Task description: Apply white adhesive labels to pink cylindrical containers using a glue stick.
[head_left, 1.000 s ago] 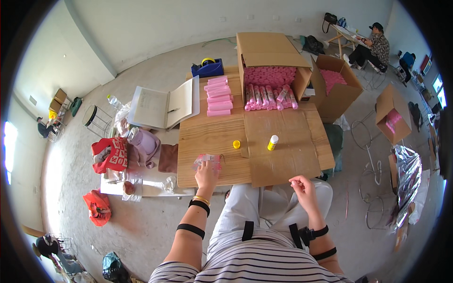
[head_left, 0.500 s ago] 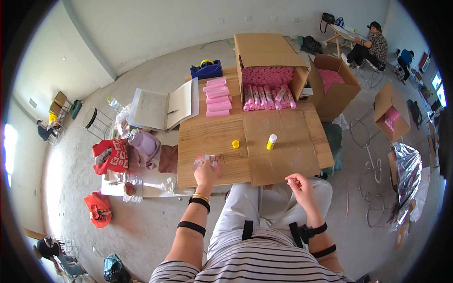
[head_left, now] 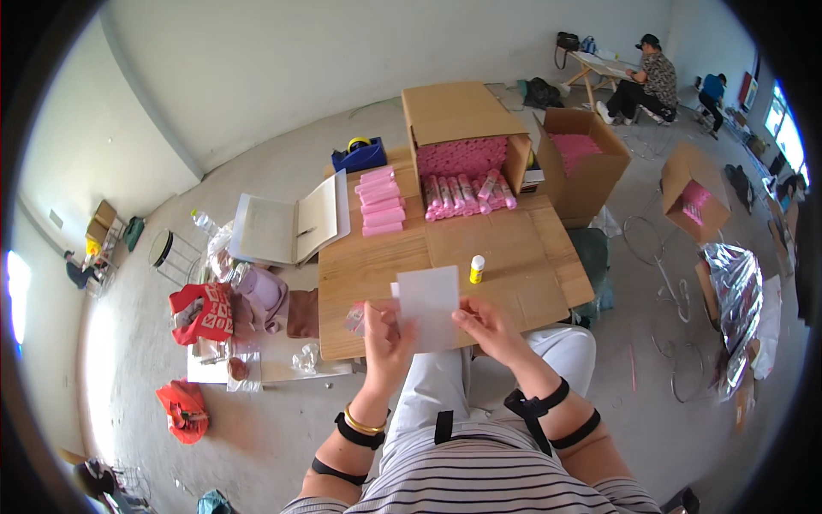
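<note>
A pale, thin paper sheet (head_left: 431, 295) is held up over the table's near edge, its blank side toward me. My left hand (head_left: 388, 343) is closed on its left edge, where a second layer peeks out. At the lower right edge, the thumb and fingers of my right hand (head_left: 492, 330) pinch the paper. Beyond it an uncapped-looking glue stick (head_left: 477, 271) stands upright on flattened cardboard (head_left: 522, 283). Next to my left hand lie small printed pink-and-white paper pieces (head_left: 354, 317). The yellow cap is not visible now.
Pink rolls (head_left: 381, 206) lie in a row near a blue tape dispenser (head_left: 360, 154). An open carton (head_left: 467, 116) of wrapped pink rolls stands at the back. An open binder (head_left: 287, 227) with a pen lies left. More cartons (head_left: 582, 171) stand right; other people sit farther off.
My left hand has lifted paper from the table and brought it toward the middle. My right hand has moved left and taken hold of its edge. The view has shifted slightly.
</note>
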A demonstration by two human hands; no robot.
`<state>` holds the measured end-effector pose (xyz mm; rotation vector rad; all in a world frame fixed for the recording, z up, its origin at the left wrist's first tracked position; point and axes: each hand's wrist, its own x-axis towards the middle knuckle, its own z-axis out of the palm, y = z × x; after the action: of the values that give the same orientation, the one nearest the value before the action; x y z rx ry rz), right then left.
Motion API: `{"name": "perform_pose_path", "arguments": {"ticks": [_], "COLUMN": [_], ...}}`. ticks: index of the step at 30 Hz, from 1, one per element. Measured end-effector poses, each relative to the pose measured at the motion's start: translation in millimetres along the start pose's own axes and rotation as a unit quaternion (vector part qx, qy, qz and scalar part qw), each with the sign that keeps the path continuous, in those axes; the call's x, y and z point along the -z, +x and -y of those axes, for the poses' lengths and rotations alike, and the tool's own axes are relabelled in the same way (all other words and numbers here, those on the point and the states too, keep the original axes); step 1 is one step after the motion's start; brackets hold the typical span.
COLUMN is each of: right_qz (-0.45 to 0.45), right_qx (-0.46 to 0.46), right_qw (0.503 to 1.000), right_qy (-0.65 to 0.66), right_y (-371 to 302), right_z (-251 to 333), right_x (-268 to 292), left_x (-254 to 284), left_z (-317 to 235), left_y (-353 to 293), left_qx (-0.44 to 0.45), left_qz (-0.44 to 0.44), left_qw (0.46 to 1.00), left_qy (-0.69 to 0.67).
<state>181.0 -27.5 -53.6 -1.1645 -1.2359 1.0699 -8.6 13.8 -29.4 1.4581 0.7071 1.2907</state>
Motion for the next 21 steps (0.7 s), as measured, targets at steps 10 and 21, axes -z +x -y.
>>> {"name": "perform_pose_path", "arguments": {"ticks": [10, 21], "right_qz": [-0.029, -0.021], "right_qx": [0.009, 0.018], "right_qw": [0.997, 0.996], "right_qy": [0.076, 0.082], "right_y": [-38, -67], "right_z": [51, 58], "right_x": [15, 17], "left_x": [-17, -33], "left_z": [-27, -49], "left_y": [-4, -23], "left_qx": [0.14, 0.093], "left_qz": [0.102, 0.101], "left_qw": [0.977, 0.984], "left_qy": [-0.124, -0.11]}}
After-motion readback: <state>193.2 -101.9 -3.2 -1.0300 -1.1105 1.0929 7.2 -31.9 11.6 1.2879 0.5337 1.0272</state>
